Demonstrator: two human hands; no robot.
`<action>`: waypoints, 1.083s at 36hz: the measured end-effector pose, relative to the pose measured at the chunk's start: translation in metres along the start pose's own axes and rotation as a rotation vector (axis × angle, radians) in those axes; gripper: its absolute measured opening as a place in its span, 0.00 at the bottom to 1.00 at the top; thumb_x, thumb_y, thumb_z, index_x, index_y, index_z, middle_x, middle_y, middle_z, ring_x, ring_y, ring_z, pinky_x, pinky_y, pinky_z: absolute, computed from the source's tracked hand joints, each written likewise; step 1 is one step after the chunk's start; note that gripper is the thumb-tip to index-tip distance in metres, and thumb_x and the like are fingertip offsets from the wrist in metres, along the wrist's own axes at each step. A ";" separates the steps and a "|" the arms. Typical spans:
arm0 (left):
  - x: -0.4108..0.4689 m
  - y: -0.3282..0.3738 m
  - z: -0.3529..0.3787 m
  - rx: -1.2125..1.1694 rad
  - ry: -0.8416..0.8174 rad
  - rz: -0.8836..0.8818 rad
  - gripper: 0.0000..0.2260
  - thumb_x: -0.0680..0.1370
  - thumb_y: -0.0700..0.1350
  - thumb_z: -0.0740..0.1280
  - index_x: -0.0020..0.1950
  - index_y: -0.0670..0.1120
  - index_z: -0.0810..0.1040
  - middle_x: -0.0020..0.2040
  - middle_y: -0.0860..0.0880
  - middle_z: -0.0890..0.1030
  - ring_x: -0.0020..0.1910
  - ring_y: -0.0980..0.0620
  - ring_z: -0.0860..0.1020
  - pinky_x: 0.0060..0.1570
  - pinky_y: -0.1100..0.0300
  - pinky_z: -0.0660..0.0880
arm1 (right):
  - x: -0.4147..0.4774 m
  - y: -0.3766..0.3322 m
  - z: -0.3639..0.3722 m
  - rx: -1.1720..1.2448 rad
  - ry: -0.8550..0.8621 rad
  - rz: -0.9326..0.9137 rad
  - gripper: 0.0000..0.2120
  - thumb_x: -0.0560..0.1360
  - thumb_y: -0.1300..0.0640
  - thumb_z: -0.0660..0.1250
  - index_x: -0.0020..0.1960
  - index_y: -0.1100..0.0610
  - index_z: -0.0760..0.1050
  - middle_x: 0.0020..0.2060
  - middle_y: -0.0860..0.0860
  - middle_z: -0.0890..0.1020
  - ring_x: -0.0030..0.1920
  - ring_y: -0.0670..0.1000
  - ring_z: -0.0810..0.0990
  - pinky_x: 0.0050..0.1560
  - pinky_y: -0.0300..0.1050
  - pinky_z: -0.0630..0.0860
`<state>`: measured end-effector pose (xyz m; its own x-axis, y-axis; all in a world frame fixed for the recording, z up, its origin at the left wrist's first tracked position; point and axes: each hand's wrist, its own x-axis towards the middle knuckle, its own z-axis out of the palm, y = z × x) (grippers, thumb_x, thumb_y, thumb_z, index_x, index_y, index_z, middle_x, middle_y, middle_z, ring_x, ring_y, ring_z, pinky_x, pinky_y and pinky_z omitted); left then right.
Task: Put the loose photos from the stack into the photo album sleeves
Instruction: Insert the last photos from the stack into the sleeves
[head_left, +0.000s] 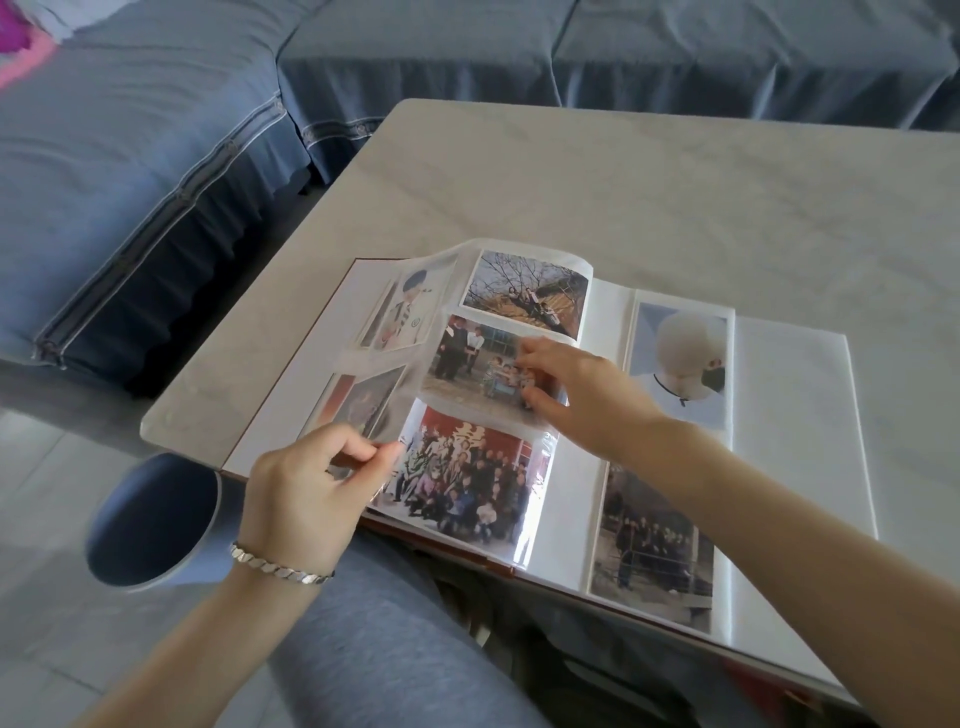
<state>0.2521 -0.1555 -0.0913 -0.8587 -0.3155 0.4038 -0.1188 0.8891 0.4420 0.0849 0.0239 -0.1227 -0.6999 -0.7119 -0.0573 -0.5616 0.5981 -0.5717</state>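
Your left hand pinches the lower left edge of the album's clear sleeve page, holding it lifted. Your right hand, fingers curled, seems to pinch the right edge of the middle photo in that page, though blur hides the exact grip. The album overhangs the table's near edge, with bare marble beyond its far edge and a cup just left of its near corner.

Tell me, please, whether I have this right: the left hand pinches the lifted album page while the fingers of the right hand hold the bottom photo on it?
Not quite. The head view shows the left hand pinching the lifted album page, but the fingers of the right hand hold the middle photo on it, not the bottom one.
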 end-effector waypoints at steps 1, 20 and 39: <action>0.001 0.000 0.000 0.003 -0.056 -0.056 0.11 0.67 0.42 0.77 0.30 0.39 0.78 0.27 0.50 0.79 0.27 0.52 0.78 0.26 0.60 0.72 | -0.001 0.001 -0.001 -0.013 -0.010 -0.013 0.20 0.79 0.52 0.60 0.70 0.52 0.67 0.73 0.45 0.63 0.70 0.48 0.65 0.67 0.40 0.60; 0.024 0.118 0.108 -0.415 -0.793 -0.409 0.23 0.76 0.50 0.66 0.69 0.53 0.63 0.55 0.57 0.72 0.48 0.60 0.73 0.47 0.69 0.68 | -0.117 0.092 -0.026 0.107 0.151 0.407 0.18 0.75 0.57 0.67 0.65 0.55 0.73 0.64 0.49 0.74 0.60 0.51 0.75 0.60 0.36 0.64; 0.030 0.179 0.123 -0.806 -0.995 -0.071 0.06 0.71 0.61 0.63 0.44 0.70 0.77 0.45 0.60 0.82 0.47 0.57 0.80 0.48 0.65 0.75 | -0.111 0.074 -0.062 0.588 0.468 0.598 0.44 0.64 0.43 0.72 0.72 0.43 0.52 0.52 0.44 0.71 0.48 0.44 0.74 0.36 0.28 0.66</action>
<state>0.1437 0.0349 -0.0986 -0.9051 0.3394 -0.2560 -0.1450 0.3196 0.9364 0.0932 0.1698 -0.1080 -0.9756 -0.0533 -0.2131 0.1680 0.4438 -0.8802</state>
